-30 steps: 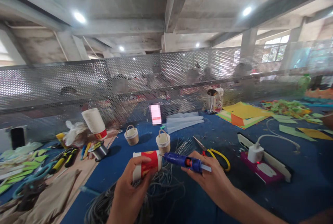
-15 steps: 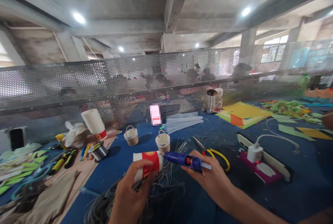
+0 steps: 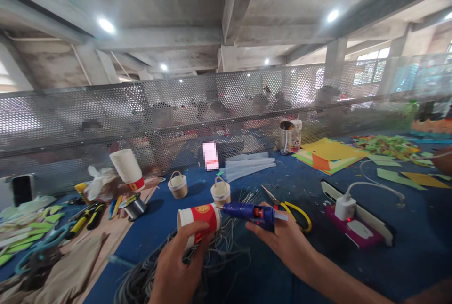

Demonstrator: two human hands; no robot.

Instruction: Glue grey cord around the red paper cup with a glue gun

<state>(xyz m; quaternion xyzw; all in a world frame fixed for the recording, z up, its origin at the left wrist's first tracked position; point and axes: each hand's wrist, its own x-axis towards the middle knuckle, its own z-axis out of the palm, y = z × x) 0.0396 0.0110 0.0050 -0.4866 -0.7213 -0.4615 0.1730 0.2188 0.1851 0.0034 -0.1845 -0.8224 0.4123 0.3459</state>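
My left hand [image 3: 180, 257] grips a red and white paper cup [image 3: 206, 218] lying on its side, its open rim to the left. In my right hand [image 3: 286, 236] is a blue hot glue gun [image 3: 243, 212] with a clear glue stick poking out of its back. The gun's nozzle is at the cup's base end; whether it touches cannot be made out. Just beyond stand two small handled baskets, one basket [image 3: 221, 192] behind the nozzle and another basket [image 3: 178, 186] further left. Grey cord [image 3: 141, 271] lies in a tangle under my left hand.
Yellow-handled scissors [image 3: 296, 214] lie beyond my right hand. A purple power strip [image 3: 353, 228] with a white charger [image 3: 345, 207] is to the right. Stacked paper cups [image 3: 125, 165], a wire spool [image 3: 134, 206] and pliers [image 3: 84, 221] are at left. A perforated metal screen [image 3: 169, 116] runs along the back.
The cup has turned slightly in my left hand, showing more of its open rim and gold emblem. The glue gun has shifted slightly and stays at the cup's base end.
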